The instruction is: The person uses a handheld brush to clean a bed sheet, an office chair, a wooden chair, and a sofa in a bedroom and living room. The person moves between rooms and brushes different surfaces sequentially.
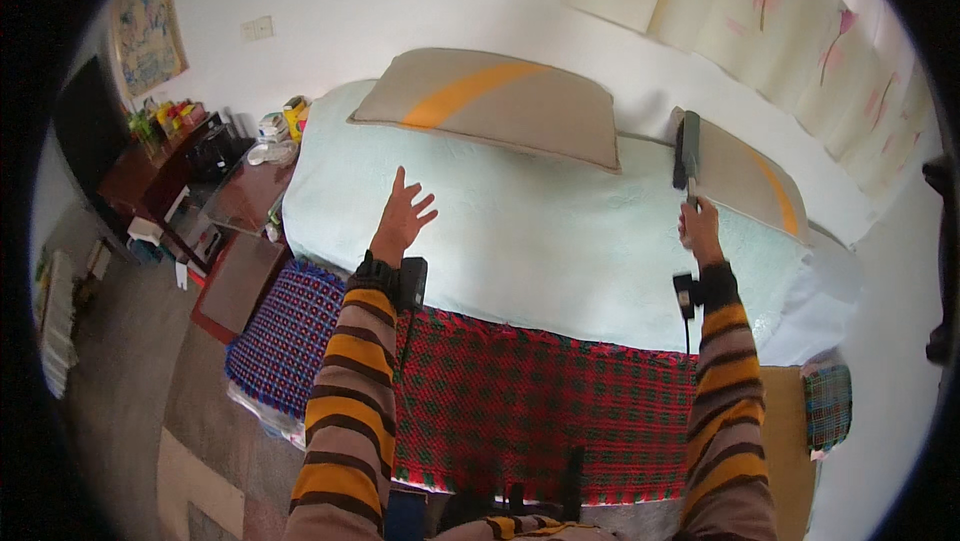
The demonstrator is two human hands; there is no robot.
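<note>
My right hand (699,229) grips the handle of a grey bed brush (691,147) with dark bristles. The brush is held upright in the view, its head in front of a beige pillow (750,166) with an orange stripe. I cannot tell whether the bristles touch anything. My left hand (405,215) is held over the pale mint bed sheet (525,241), fingers spread and holding nothing. Beyond it, against the wall, rests a second beige pillow (510,105) with an orange stripe.
A red and green plaid woven mat (540,406) lies along the near side of the bed, beside a blue patterned one (289,323). Left of the bed stand a low brown table (251,192) and a reddish-brown desk (142,173) bearing several items. A floral curtain (795,38) hangs upper right.
</note>
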